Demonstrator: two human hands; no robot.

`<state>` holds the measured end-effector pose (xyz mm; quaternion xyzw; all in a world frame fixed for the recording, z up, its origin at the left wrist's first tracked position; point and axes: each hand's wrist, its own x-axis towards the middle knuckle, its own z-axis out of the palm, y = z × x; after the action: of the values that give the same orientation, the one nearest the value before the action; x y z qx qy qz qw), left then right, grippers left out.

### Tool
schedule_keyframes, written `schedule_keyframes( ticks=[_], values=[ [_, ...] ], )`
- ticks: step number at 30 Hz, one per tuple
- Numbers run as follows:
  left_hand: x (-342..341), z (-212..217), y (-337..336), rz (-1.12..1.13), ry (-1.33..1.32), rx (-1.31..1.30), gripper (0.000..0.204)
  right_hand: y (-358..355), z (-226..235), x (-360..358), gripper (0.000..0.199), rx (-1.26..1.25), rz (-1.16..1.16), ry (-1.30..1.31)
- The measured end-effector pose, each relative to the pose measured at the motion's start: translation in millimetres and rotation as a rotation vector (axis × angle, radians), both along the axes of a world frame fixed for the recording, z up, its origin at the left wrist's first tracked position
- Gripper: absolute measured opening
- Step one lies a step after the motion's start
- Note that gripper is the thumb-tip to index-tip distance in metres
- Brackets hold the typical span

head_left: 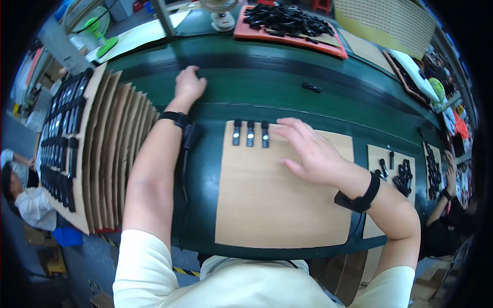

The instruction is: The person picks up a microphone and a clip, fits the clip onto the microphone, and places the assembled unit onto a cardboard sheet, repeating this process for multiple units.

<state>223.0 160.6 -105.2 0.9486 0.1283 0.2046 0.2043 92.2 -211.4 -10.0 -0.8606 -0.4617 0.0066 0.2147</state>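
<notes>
My right hand (309, 153) is over the cardboard sheet (282, 210) with its fingers stretched out. Its fingertips are close to the rightmost of three small black stick-shaped pieces (265, 134) with shiny grey lower halves, which lie in a row along the sheet's top edge. Whether the fingers touch that piece I cannot tell. Farther off to the left, my left hand (190, 85) reaches over the green belt (241, 77). Its thumb stands apart from the loosely bent fingers, and nothing shows in it. A single black piece (311, 88) lies on the belt, right of centre.
At left, a stack of cardboard sheets (110, 154) bears rows of black pieces on top. A pink tray (328, 50) heaped with black pieces is at the far side, near a white fan (223, 19). Another part-filled cardboard (377, 205) lies right; co-workers sit at both sides.
</notes>
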Motion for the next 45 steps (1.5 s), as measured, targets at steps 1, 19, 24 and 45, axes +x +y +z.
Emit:
schedule_keyframes(
  ticks=[1, 19, 24, 45],
  values=[
    [6, 1, 6, 0.042, 0.024, 0.054, 0.043, -8, 3, -4, 0.057, -0.025, 0.003, 0.003],
    [91, -46, 126, -0.152, 0.020, 0.247, 0.022, -49, 6, 59, 0.040, -0.008, -0.178, 0.000],
    [98, -18, 70, -0.524, -0.133, -0.107, 0.018, -33, 4, 73, 0.044, 0.162, -0.249, -0.033],
    [-79, 125, -190, -1.142, 0.216, -0.663, 0.022, -56, 15, 16, 0.033, 0.295, -0.232, 0.295]
  ],
)
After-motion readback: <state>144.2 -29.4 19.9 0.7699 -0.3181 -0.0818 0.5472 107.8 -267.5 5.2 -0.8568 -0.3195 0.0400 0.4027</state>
